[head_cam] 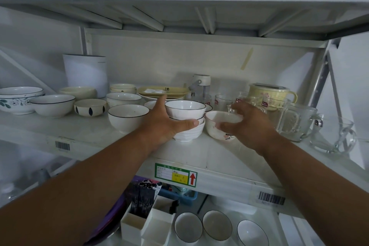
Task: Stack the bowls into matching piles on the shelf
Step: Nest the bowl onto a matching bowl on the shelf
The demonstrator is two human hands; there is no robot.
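Observation:
A short pile of white bowls (186,124) stands at the middle of the white shelf (123,154); the top bowl has a thin dark rim and the bottom one is ribbed. My left hand (163,121) wraps the pile's left side, thumb across its front. Right beside the pile sits a small white bowl with a pink flower print (216,127). My right hand (246,123) grips that bowl from the right, fingers over its rim. More bowls stand to the left: a dark-rimmed white bowl (127,118), a leaf-patterned bowl (89,107) and a wide white bowl (53,104).
Glass mugs (295,124) and a yellow lidded pot (271,92) crowd the shelf's right end. A yellow tray (162,91) and a white canister (85,74) stand at the back. The shelf above hangs low. Bowls (188,226) and white boxes lie on the shelf below.

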